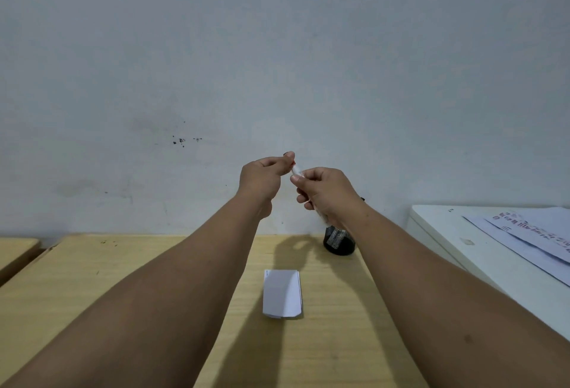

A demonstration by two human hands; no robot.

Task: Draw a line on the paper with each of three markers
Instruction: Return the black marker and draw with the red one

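Marker (pixel 296 170) held up in the air between both hands, well above the worktop (pixel 154 279) and in front of the bare wall: that is what the head view shows. The right hand (pixel 327 193) is closed around the white barrel, which runs up and to the left from that fist toward the left hand (pixel 262 181). The left hand is pinched shut at the marker's upper end, where a bit of red shows by the thumb; this looks like the cap, though it is too small to tell whether it is on or partly off. Judging by this, the step in hand is uncapping.

Paper (pixel 282 293), a small folded white piece, lies flat on the worktop straight below and nearer the person than the hands, its long side running away from the viewer. A black mesh pen cup (pixel 338 241) stands beyond it, under the right wrist. The right hand would have to come down and back toward the body to reach the paper.
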